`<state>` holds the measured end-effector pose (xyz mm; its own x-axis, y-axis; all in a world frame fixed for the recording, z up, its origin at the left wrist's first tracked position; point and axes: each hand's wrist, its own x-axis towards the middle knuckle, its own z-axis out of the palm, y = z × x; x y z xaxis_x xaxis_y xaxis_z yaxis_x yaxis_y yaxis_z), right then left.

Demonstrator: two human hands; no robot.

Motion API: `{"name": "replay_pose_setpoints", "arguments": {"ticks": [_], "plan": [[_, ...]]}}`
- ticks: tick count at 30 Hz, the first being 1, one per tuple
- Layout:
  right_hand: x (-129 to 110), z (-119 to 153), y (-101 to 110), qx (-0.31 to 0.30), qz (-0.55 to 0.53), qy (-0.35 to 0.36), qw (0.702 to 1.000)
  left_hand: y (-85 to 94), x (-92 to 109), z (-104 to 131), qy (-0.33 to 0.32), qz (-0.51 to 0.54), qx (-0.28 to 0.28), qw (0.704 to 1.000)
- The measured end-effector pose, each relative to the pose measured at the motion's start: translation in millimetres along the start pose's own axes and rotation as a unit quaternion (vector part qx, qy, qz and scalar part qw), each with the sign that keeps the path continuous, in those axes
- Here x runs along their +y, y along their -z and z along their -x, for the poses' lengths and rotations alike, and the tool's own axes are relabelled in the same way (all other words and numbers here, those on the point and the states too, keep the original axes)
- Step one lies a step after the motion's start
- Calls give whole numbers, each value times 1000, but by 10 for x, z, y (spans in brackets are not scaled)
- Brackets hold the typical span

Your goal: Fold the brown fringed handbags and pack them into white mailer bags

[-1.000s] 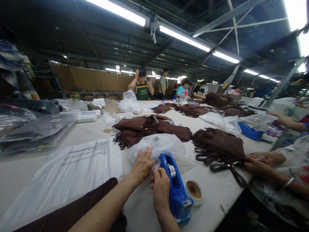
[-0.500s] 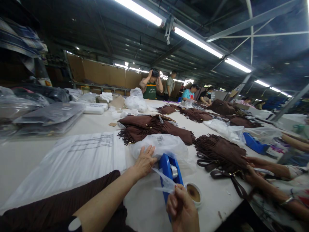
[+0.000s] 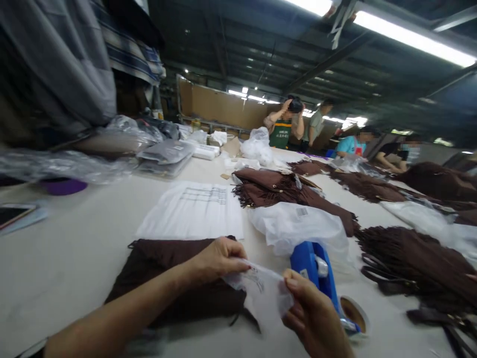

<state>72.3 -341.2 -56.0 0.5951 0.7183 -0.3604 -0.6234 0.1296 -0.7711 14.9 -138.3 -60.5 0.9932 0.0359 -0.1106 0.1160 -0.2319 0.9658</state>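
Observation:
Between my two hands is a small translucent plastic bag [image 3: 263,291] with dark print on it. My left hand [image 3: 219,258] pinches its upper left corner. The right side of the bag is pinched by my right hand [image 3: 313,313]. Beneath my left forearm lies a dark brown fabric bag [image 3: 164,268], partly hidden by the arm. Just beyond my right hand stands a blue tape dispenser [image 3: 311,263], with a roll of tape [image 3: 356,318] beside it.
A printed white plastic sheet [image 3: 194,209] lies beyond the brown bag. Fringed brown bags [image 3: 290,191] and a crumpled clear bag [image 3: 298,223] lie farther off. Packed grey bags [image 3: 167,151] and a phone [image 3: 15,214] are at left. Co-workers [image 3: 281,129] are across the table.
My left hand has come back from the crumpled bag and now grips the small plastic bag together with my right hand. The view has turned left.

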Motion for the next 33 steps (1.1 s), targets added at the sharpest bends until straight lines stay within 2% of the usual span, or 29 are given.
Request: {"name": "replay_pose_setpoints", "arguments": {"ticks": [3, 5, 8, 11, 14, 17, 20, 22, 23, 26, 27, 28, 30, 33], "plan": [[-9, -270, -210, -35, 123, -22, 992, 382, -29, 317, 132, 48, -21, 990], [19, -485, -356, -74, 207, -26, 975, 605, -49, 535, 170, 43, -20, 984], [132, -810, -545, -100, 365, -1, 926, 821, -140, 779, 205, -13, 7, 979], [296, -1096, -658, -83, 485, 36, 870, 922, -282, 884, 255, -130, 34, 958], [436, -1287, -706, -58, 544, 69, 834, 975, -371, 896, 283, -222, 55, 931], [509, -1355, -728, -42, 599, 104, 793, 988, -335, 906, 274, -344, 101, 892], [544, -1352, -732, -27, 637, 126, 760, 918, -230, 964, 266, -445, 138, 844], [571, -1348, -727, -21, 655, 128, 744, 831, -204, 1009, 224, -524, 156, 807], [588, -1348, -723, -20, 663, 128, 737, 786, -224, 1024, 165, -565, 168, 791], [646, -1352, -699, -20, 681, 126, 721, 689, -429, 1021, -106, -617, 169, 761], [664, -1349, -683, -19, 686, 125, 717, 679, -533, 1009, -172, -609, 154, 759], [678, -1342, -663, -19, 691, 128, 712, 681, -640, 997, -207, -599, 133, 762], [690, -1314, -619, -11, 708, 153, 690, 711, -831, 982, -205, -589, 85, 777], [680, -1230, -607, 42, 736, 262, 622, 776, -976, 991, -160, -586, 19, 794]]}}
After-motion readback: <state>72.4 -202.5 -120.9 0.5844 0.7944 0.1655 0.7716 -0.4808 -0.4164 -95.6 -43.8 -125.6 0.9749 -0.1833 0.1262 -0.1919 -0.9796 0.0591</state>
